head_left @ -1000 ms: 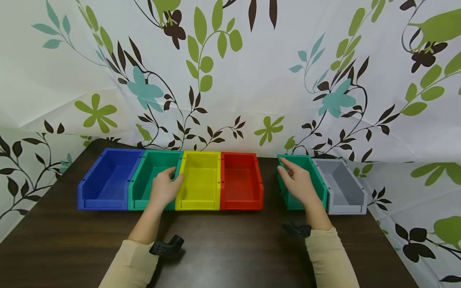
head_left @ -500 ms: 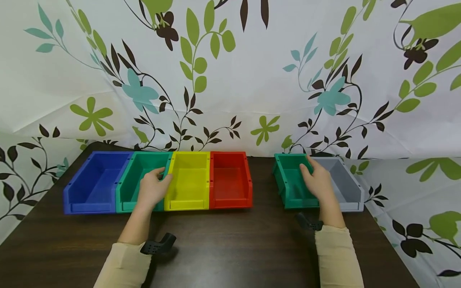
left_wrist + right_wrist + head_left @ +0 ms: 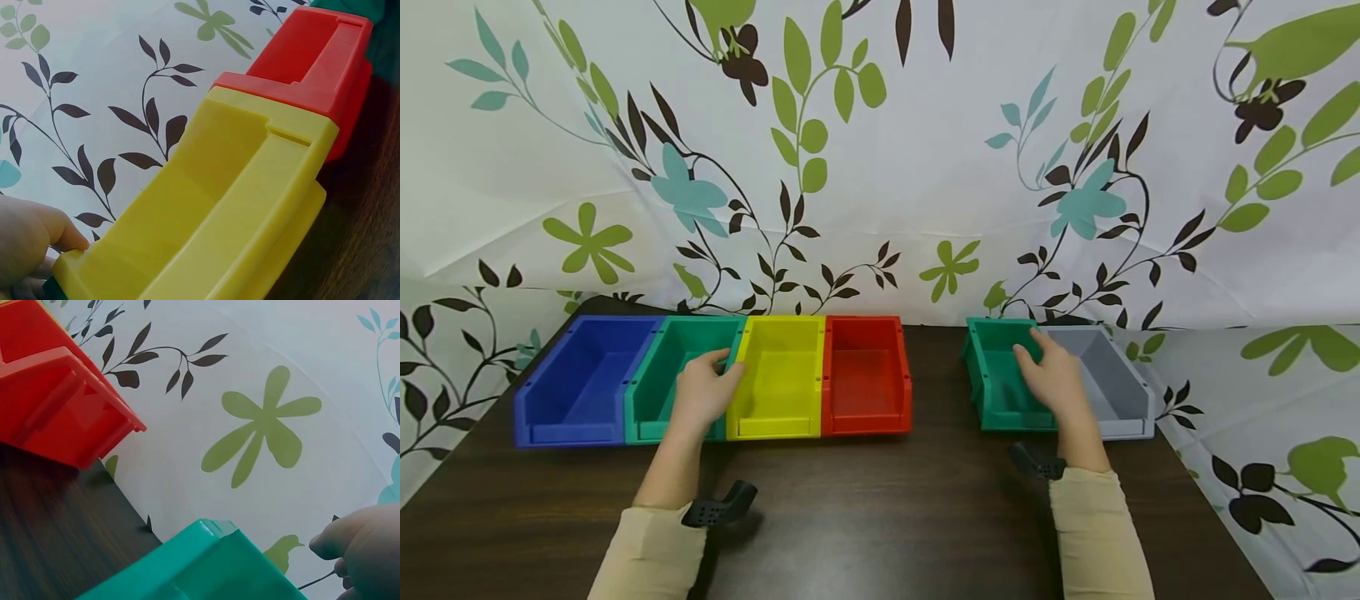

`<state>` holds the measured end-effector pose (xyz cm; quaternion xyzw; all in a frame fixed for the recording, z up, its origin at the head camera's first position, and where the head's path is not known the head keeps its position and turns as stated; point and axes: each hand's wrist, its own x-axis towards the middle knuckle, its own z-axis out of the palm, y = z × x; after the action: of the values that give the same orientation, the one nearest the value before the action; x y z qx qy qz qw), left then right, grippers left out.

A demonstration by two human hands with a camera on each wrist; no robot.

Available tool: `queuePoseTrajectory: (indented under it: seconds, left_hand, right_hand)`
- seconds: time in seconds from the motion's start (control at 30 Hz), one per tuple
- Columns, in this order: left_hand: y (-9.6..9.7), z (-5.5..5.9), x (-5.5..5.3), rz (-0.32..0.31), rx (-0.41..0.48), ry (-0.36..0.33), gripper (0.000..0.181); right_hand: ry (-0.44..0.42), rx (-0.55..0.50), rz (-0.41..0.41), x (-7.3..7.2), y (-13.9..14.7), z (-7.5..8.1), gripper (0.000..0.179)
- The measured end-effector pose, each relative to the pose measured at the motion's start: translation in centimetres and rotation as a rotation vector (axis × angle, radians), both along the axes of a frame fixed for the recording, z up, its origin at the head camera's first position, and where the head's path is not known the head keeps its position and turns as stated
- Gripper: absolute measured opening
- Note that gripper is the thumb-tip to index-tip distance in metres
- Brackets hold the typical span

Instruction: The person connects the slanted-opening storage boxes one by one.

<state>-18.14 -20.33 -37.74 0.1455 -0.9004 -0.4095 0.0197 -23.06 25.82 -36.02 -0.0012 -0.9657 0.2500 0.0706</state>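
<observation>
My left hand [image 3: 700,392] is at the adjoining walls of a green storage bin [image 3: 637,408] and a yellow storage bin [image 3: 775,425], thumb on the yellow side. In the left wrist view a fingertip [image 3: 76,240] touches the yellow bin's rim; the other fingers are largely hidden. My right hand [image 3: 1052,375] hovers over the right side of a second green bin [image 3: 1015,421], thumb extended over its inside. Beside that bin stands a grey bin [image 3: 1123,429], partly covered by the hand. In the right wrist view the visible thumb [image 3: 331,540] stands apart from the green rim.
A blue bin [image 3: 572,433] and a red bin [image 3: 867,425] flank the left row. Dark brown table [image 3: 880,517] shows between the two groups and in front of them. A patterned cloth [image 3: 910,167] hangs behind the table.
The left row of bins has slid left with my left hand. My right hand has shifted from the green bin's left part to its right side. The right-hand bins stay put.
</observation>
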Motion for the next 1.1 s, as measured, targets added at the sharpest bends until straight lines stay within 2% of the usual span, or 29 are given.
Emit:
queuePoseTrajectory:
  seconds: [0.2,0.43,0.67,0.87,1.1]
  left_hand:
    - [-0.4,0.0,0.1,0.020,0.007,-0.014,0.056]
    - [-1.2,-0.1,0.2,0.041,0.010,-0.018,0.056]
    - [-1.3,0.0,0.2,0.041,-0.019,-0.019,0.056]
    - [-0.5,0.1,-0.2,0.056,-0.083,0.035,0.057]
    - [1.5,-0.2,-0.3,0.031,-0.175,0.197,0.059]
  right_hand:
    - [0.028,0.015,-0.003,-0.1,-0.8,-0.4,0.057]
    - [0.053,-0.043,-0.014,-0.1,-0.9,-0.6,0.054]
    - [0.007,0.049,-0.030,-0.1,-0.8,-0.7,0.054]
    - [0.070,0.029,-0.006,-0.5,-1.4,-1.4,0.050]
    - [0.150,-0.071,0.090,-0.8,-2.8,-2.3,0.046]
